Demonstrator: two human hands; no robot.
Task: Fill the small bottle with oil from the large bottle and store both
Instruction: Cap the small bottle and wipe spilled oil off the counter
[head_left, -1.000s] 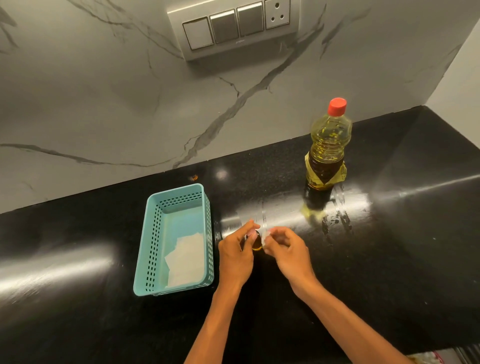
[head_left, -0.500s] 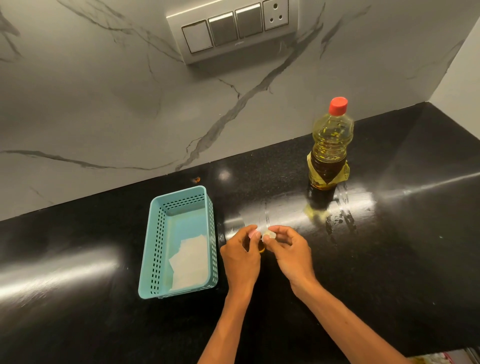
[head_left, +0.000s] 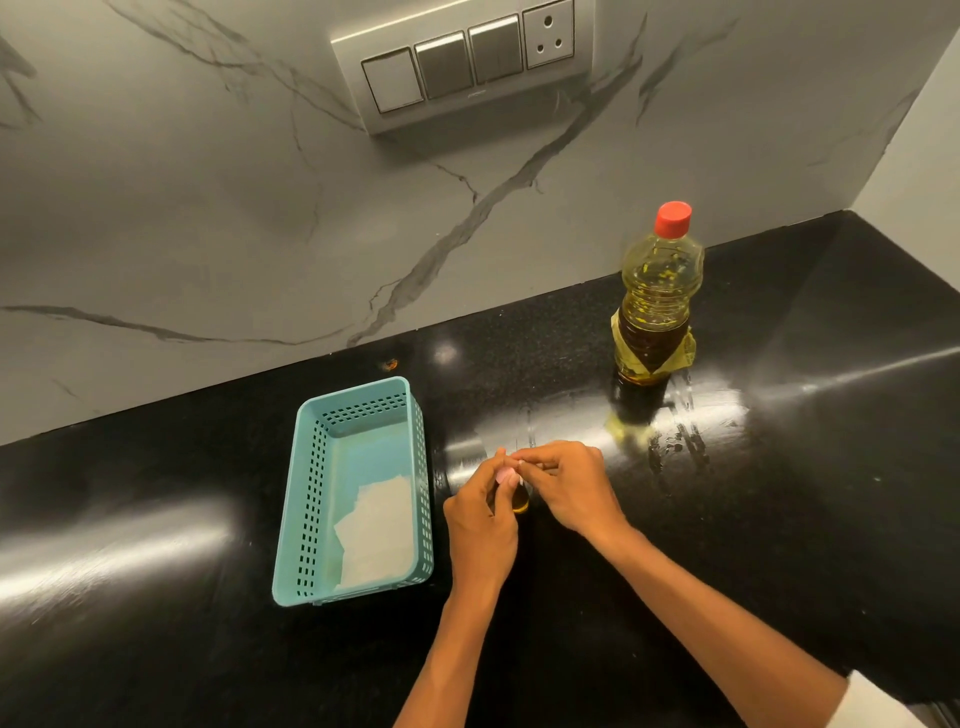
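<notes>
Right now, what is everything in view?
counter: one, black, along the wall
large bottle: one, yellow oil, red cap, upright on counter, back right
small bottle: one, amber oil, low centre, mostly hidden
basket: one, teal, on counter, left of small bottle
paper: one sheet, white, inside the basket
switch panel: one, silver, on the wall
left hand: one, grips the small bottle
right hand: one, pinches its top
</notes>
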